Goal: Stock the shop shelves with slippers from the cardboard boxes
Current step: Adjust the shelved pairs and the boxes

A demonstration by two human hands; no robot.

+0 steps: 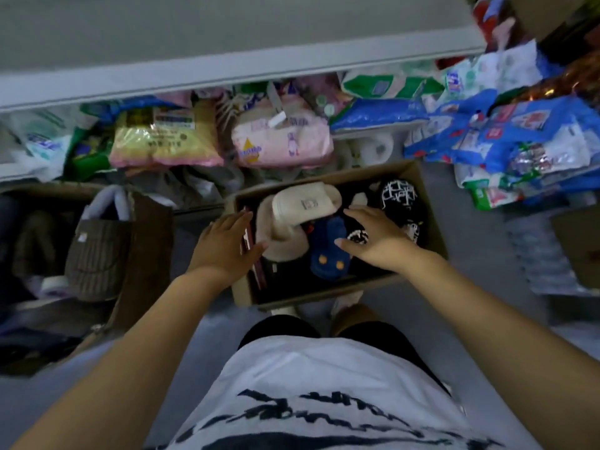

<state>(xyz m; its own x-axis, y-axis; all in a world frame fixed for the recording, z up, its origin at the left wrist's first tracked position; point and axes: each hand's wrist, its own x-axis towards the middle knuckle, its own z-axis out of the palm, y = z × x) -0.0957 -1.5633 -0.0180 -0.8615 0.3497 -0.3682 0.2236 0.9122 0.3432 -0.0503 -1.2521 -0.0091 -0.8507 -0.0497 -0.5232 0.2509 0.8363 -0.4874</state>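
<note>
White tee (324, 384) w/ black print filled bottom of view, bare forearms reaching fwd & down from either side.

Cardboard box (433, 222) sat open on floor (480, 264) just ahead of person's feet, below front edge of shelf (227, 71). Slippers lay inside in a loose heap:
- cream slipper (305, 203), fleecy, on top toward centre-left
- blue slipper (328, 254) w/ orange dots, nearer the person
- black-and-white slipper (399, 196) at far right end

Left hand (224, 245): palm down over box's left rim, fingers straight, thumb tip right by the cream fleece, gripping nothing.
Right hand (373, 235): fingers spread & straight above the blue and dark pairs, gripping nothing. Contact w/ them unclear.

Handling (est.): all look soft, light, squashy, not fragile. Fleece should give good friction, no slip risk. Cream one is uppermost, so prob. first out. Best hold across the upper band, or clamp a pair sole-to-sole btwn both palms. Heap is tangled, so lifting one may drag a neighbour over the rim.

Also noted: second box (149, 228) at left w/ brown ribbed item (97, 254), type unclear. Pink pack (279, 141) among bagged goods under shelf.
</note>
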